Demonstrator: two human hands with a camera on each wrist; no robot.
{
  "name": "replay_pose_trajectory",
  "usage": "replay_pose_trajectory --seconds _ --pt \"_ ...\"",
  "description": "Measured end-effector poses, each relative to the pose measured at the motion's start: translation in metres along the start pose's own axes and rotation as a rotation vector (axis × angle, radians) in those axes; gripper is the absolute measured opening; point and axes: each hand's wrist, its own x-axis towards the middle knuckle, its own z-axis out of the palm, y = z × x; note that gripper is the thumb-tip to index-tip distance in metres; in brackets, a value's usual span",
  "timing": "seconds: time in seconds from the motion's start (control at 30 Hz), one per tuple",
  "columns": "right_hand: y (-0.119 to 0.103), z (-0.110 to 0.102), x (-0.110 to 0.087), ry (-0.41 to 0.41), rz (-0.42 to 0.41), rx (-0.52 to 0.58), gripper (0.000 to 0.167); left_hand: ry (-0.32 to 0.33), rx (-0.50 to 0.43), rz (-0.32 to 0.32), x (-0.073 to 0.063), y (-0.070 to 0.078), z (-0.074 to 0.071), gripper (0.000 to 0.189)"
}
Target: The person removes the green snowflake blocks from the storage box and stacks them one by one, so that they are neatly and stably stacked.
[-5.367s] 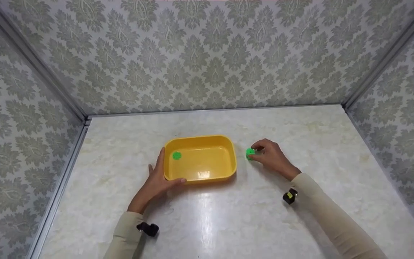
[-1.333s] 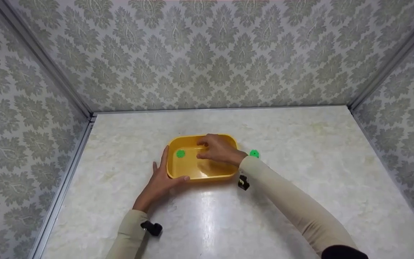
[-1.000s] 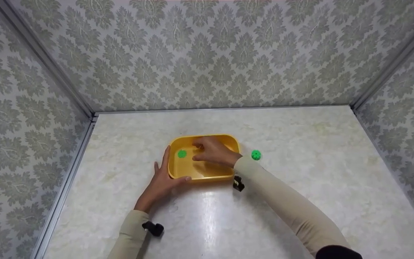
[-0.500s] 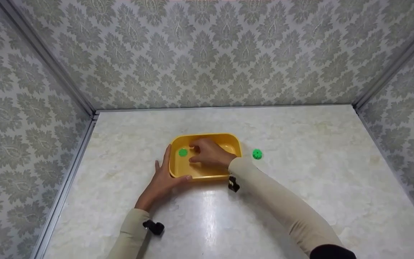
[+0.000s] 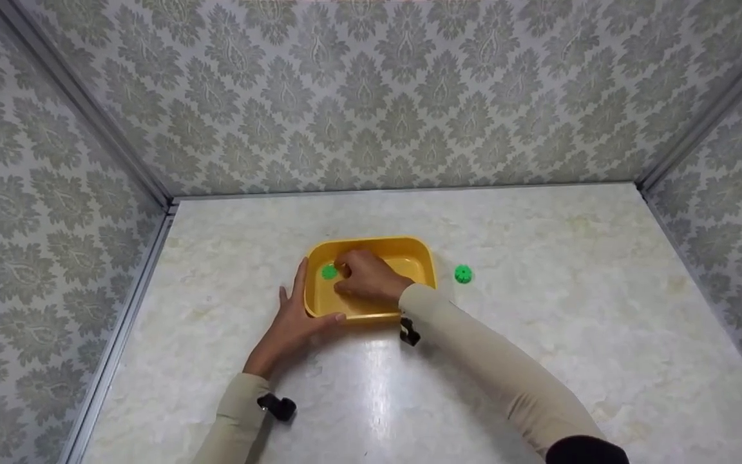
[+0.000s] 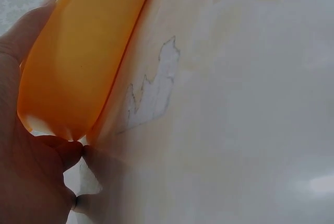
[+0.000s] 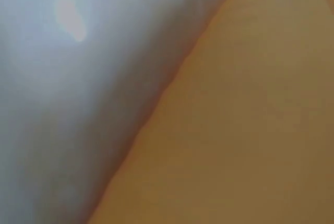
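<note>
A yellow rectangular plastic tub (image 5: 409, 248) stands on the table. My left hand (image 5: 290, 325) holds its left end, thumb along the front rim and fingers against the left side. In the left wrist view, that hand is wrapped round the corner of the tub (image 6: 83, 51). A small green notched disc (image 5: 328, 272) lies inside the tub, towards its left end. My right hand (image 5: 371, 278) is inside the tub, thumb and forefinger parted, fingertips right beside this disc. A second green notched disc (image 5: 463, 274) lies on the table right of the tub. The tub's wall (image 7: 224, 119) fills much of the right wrist view.
The pale marbled table (image 5: 538, 258) is bounded by patterned wall panels (image 5: 384, 96) at the back and both sides. A metal strip (image 5: 120, 322) runs along the left edge. Each sleeve carries a small black wrist camera (image 5: 277, 407).
My right hand has gone from the disc on the table into the tub and moved left to the other disc. The left hand keeps its hold on the tub.
</note>
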Motion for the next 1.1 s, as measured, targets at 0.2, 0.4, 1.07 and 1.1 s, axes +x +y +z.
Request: replay_pose_trajectory --seconds 0.2,0.4,1.07,1.1 --pt "-0.003 0.005 0.001 0.021 0.022 -0.061 0.013 0.006 -0.004 -0.012 0.0 0.001 0.0 0.135" --pt "-0.004 0.006 0.001 0.023 0.018 -0.066 0.03 0.004 0.001 -0.013 -0.001 0.002 0.001 0.134" --pt "-0.009 0.016 0.001 0.012 -0.003 -0.092 0.025 0.0 0.024 -0.015 0.001 0.002 0.002 0.133" --pt "-0.01 0.017 0.002 0.011 -0.01 -0.105 0.025 0.002 0.022 -0.018 0.001 0.002 0.001 0.133"
